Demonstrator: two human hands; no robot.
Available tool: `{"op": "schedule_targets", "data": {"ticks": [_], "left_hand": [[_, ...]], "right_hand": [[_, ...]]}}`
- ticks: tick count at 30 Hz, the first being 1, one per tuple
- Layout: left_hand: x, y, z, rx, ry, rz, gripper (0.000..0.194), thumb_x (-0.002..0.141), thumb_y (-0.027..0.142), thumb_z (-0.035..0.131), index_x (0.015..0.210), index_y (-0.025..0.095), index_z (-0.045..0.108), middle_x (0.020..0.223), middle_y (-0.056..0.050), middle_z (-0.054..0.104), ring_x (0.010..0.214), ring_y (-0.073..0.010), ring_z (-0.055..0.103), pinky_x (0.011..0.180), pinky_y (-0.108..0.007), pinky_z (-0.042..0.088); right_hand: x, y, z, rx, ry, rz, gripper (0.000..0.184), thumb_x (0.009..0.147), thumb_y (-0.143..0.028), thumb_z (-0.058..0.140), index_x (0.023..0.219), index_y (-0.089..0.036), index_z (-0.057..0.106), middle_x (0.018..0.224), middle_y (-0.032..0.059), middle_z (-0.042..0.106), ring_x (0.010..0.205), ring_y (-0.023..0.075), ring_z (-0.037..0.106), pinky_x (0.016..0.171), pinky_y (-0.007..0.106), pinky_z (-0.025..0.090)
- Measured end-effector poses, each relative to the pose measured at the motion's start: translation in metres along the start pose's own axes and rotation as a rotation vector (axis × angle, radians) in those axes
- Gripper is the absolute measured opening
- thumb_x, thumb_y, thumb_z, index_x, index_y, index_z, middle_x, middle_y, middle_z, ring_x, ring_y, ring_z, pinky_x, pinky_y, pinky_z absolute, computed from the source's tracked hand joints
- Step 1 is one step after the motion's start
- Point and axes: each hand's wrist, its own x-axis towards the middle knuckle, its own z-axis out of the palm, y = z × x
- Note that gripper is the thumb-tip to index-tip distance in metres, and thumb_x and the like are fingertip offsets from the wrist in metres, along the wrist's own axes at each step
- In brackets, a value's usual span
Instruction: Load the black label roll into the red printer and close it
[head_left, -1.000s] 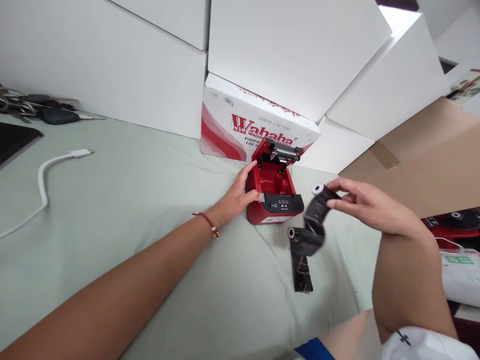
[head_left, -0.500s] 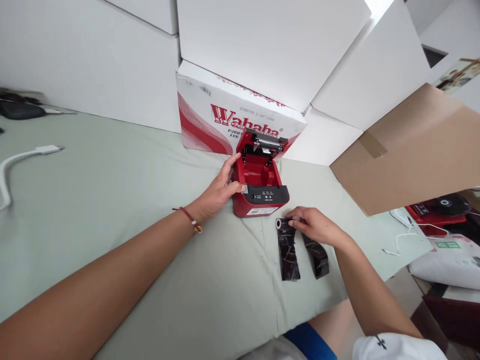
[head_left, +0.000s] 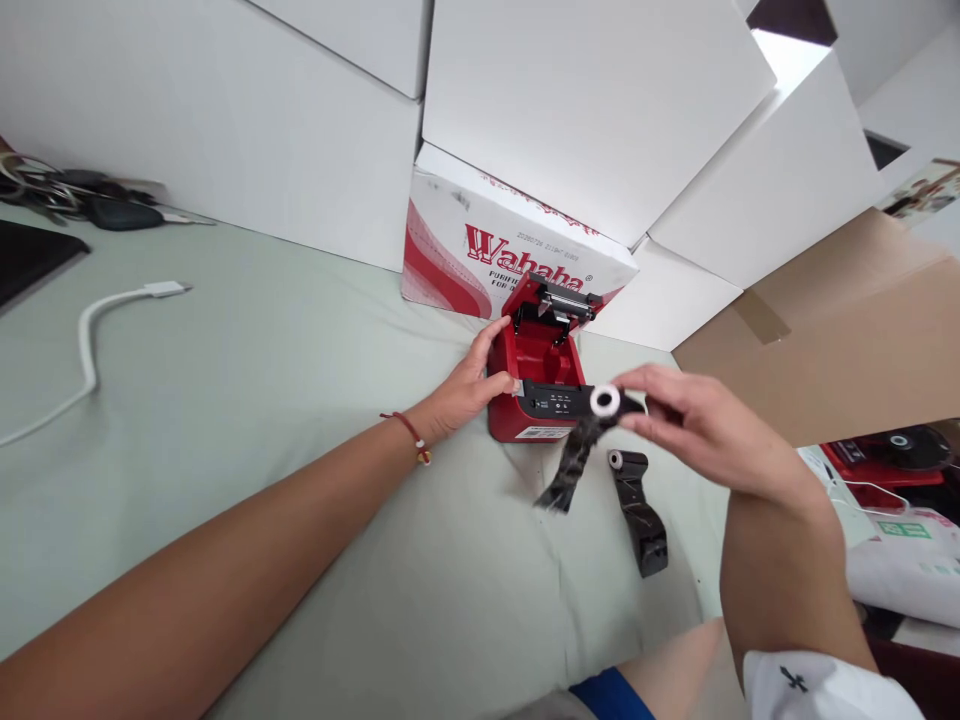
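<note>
Right hand (head_left: pixel 690 420) holds black roll (head_left: pixel 600 417) at front right of open red printer (head_left: pixel 544 365); left hand (head_left: pixel 469 392) steadies printer.
Right thumb and fingers pinch the roll, white-ringed end outward, raised above the green cloth (head_left: pixel 450 560); loose tail (head_left: pixel 574 465) dangles. Left fingers grip printer's left side, thumb at front corner. Second roll (head_left: pixel 636 500) lies on cloth, partly unwound. Roll looks light; strip probably thin, slick, easily creased or unspooled. Best hold: across the wound part near the core, not the tail. Printer likely stiff, heavier; hold by its sides, off the lid.
</note>
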Motion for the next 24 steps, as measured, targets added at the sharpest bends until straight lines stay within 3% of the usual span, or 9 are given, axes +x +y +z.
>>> {"op": "schedule_targets", "data": {"ticks": [3, 6, 9, 13, 20, 24], "left_hand": [[0.001, -0.002, 0.000, 0.018, -0.003, 0.013, 0.104, 0.084, 0.034, 0.078, 0.176, 0.035, 0.029, 0.184, -0.010, 0.039, 0.169, -0.0380, 0.040, 0.142, -0.066, 0.030], [0.002, -0.001, 0.000, 0.035, -0.006, 0.016, 0.106, 0.082, 0.035, 0.080, 0.175, 0.035, 0.030, 0.185, -0.010, 0.037, 0.169, -0.0387, 0.039, 0.142, -0.065, 0.030], [0.002, 0.001, 0.002, 0.028, 0.007, 0.001, 0.106, 0.081, 0.034, 0.079, 0.175, 0.033, 0.031, 0.186, -0.011, 0.035, 0.169, -0.0394, 0.038, 0.142, -0.066, 0.029], [0.002, 0.001, 0.004, 0.007, 0.005, -0.020, 0.105, 0.082, 0.032, 0.077, 0.176, 0.033, 0.030, 0.186, -0.010, 0.035, 0.168, -0.0388, 0.040, 0.142, -0.064, 0.030], [0.003, 0.000, 0.002, 0.007, -0.008, -0.013, 0.107, 0.081, 0.030, 0.076, 0.177, 0.033, 0.029, 0.189, -0.008, 0.029, 0.169, -0.0389, 0.037, 0.143, -0.062, 0.027], [0.002, 0.002, 0.003, 0.028, 0.008, -0.003, 0.106, 0.081, 0.031, 0.076, 0.176, 0.032, 0.030, 0.185, -0.010, 0.035, 0.170, -0.0386, 0.037, 0.143, -0.062, 0.026]], "right_hand": [[0.046, -0.006, 0.003, -0.238, 0.065, 0.131, 0.035, 0.107, -0.026, 0.065, 0.139, -0.023, 0.077, 0.132, 0.0109, 0.080, 0.106, 0.0265, 0.078, 0.090, 0.036, 0.061], [0.092, -0.010, 0.023, -0.396, -0.063, 0.231, 0.037, 0.104, -0.018, 0.065, 0.139, -0.017, 0.076, 0.135, 0.0159, 0.080, 0.116, 0.0324, 0.077, 0.093, 0.038, 0.057], [0.119, -0.018, 0.036, -0.450, -0.178, 0.274, 0.037, 0.104, -0.015, 0.064, 0.139, -0.014, 0.075, 0.132, 0.0186, 0.081, 0.115, 0.0335, 0.078, 0.089, 0.036, 0.054], [0.131, -0.026, 0.039, -0.428, -0.242, 0.313, 0.036, 0.104, -0.013, 0.062, 0.137, -0.010, 0.075, 0.130, 0.0225, 0.082, 0.115, 0.0353, 0.078, 0.085, 0.036, 0.051], [0.149, -0.012, 0.056, -0.356, -0.192, 0.288, 0.041, 0.100, -0.008, 0.064, 0.140, -0.008, 0.073, 0.136, 0.0249, 0.080, 0.121, 0.0362, 0.077, 0.093, 0.037, 0.054], [0.134, 0.002, 0.057, -0.216, -0.110, 0.188, 0.041, 0.102, -0.011, 0.066, 0.142, -0.017, 0.074, 0.143, 0.0160, 0.079, 0.127, 0.0300, 0.076, 0.104, 0.037, 0.057]]}}
